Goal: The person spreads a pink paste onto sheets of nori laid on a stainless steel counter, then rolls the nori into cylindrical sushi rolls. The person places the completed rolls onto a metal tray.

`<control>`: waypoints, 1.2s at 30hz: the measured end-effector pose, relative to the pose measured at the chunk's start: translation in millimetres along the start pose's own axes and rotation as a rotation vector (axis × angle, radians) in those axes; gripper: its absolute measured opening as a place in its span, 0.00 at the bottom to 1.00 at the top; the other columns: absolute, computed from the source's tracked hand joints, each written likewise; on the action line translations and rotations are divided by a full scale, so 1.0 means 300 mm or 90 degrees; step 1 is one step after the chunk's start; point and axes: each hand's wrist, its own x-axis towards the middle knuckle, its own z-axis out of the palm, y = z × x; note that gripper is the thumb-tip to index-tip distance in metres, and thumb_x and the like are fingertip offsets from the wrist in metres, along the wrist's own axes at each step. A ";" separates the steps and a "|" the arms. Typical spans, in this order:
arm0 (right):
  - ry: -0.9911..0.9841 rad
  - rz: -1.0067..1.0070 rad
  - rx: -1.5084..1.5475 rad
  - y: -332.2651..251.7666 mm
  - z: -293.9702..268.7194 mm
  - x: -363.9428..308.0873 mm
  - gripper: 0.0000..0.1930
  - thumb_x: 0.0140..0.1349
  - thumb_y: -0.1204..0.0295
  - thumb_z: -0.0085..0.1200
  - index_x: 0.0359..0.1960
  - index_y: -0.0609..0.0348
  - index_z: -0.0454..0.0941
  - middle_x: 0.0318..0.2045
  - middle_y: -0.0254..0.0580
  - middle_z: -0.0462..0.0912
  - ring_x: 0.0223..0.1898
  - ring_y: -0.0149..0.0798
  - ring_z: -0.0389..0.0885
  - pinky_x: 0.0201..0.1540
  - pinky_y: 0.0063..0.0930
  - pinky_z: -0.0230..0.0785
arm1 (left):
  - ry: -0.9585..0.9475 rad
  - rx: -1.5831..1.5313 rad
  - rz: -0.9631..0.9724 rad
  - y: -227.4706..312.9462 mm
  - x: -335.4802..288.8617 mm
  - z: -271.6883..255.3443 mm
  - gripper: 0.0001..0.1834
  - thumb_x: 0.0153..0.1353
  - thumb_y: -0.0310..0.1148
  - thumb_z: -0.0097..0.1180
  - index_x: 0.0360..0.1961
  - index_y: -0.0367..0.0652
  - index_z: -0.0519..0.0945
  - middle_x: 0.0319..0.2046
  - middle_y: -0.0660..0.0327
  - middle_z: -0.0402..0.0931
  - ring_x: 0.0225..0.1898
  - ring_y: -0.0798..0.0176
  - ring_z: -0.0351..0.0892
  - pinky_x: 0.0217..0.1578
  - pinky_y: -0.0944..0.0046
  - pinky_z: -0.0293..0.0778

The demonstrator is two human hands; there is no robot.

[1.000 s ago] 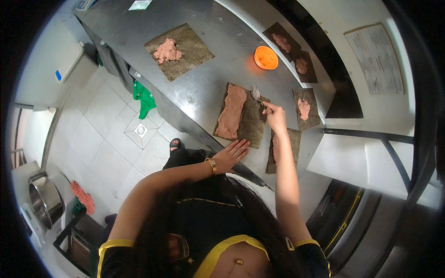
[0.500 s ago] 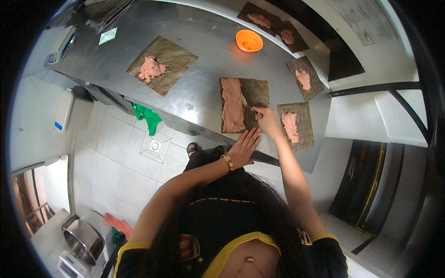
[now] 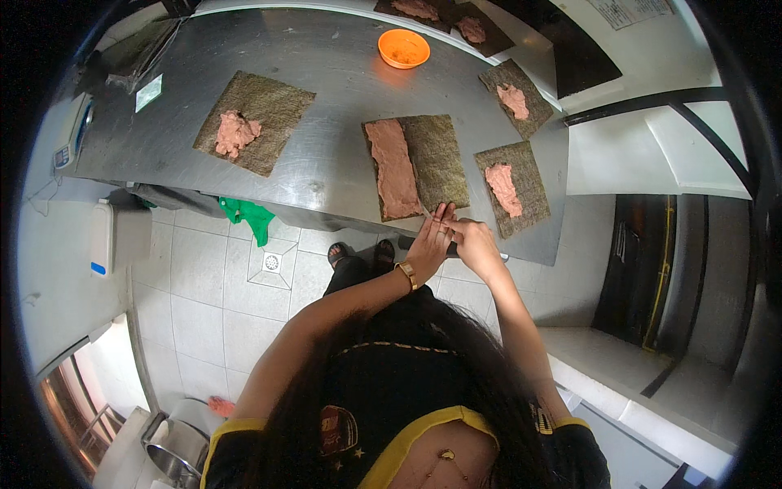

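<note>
Head view shows both hands meeting at the steel surface's (image 3: 326, 175) near edge: left hand (image 3: 430, 244) flat-fingered, empty, touching right hand (image 3: 474, 244), whose grip I cannot tell. Just beyond lies the half-spread seaweed sheet (image 3: 436, 159); sticky fingers could drag or tear it.

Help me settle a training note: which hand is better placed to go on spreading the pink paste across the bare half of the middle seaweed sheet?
Probably the right hand: it sits nearer the bare half of the middle seaweed sheet, while the left hand lies at the sheet's near edge, below the pink paste.
</note>
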 end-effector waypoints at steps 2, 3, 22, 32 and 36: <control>-0.011 -0.001 -0.019 -0.013 -0.016 -0.018 0.21 0.48 0.85 0.47 0.44 0.57 0.81 0.33 0.54 0.81 0.35 0.56 0.80 0.41 0.42 0.71 | 0.038 0.007 -0.004 0.006 -0.004 0.007 0.43 0.53 0.50 0.55 0.64 0.33 0.59 0.69 0.43 0.46 0.70 0.44 0.44 0.68 0.50 0.41; -0.003 0.009 -0.009 -0.029 -0.033 -0.025 0.20 0.48 0.85 0.48 0.44 0.57 0.81 0.34 0.54 0.81 0.35 0.56 0.80 0.41 0.42 0.71 | 0.032 -0.005 0.002 0.006 -0.006 0.001 0.42 0.54 0.49 0.54 0.63 0.32 0.60 0.68 0.43 0.47 0.70 0.44 0.45 0.68 0.50 0.41; 0.084 -0.152 -0.339 -0.107 0.136 -0.041 0.17 0.54 0.74 0.47 0.46 0.66 0.76 0.44 0.53 0.76 0.41 0.54 0.78 0.42 0.41 0.74 | 0.046 -0.157 -0.022 0.028 0.001 -0.008 0.31 0.60 0.37 0.41 0.63 0.29 0.58 0.67 0.38 0.46 0.69 0.38 0.45 0.67 0.46 0.46; 0.052 -0.119 -0.295 -0.141 0.031 -0.008 0.18 0.54 0.74 0.49 0.48 0.58 0.76 0.39 0.46 0.78 0.40 0.49 0.78 0.40 0.40 0.74 | 0.004 -0.078 -0.019 0.038 0.006 0.019 0.32 0.60 0.37 0.41 0.64 0.31 0.57 0.67 0.40 0.47 0.68 0.38 0.45 0.66 0.47 0.48; 0.130 -0.162 -0.383 -0.157 0.123 -0.011 0.13 0.58 0.72 0.48 0.43 0.60 0.78 0.38 0.49 0.79 0.42 0.54 0.78 0.43 0.44 0.73 | 0.035 -0.149 -0.053 0.070 0.026 0.070 0.32 0.61 0.38 0.41 0.64 0.32 0.57 0.67 0.41 0.48 0.68 0.39 0.45 0.65 0.44 0.48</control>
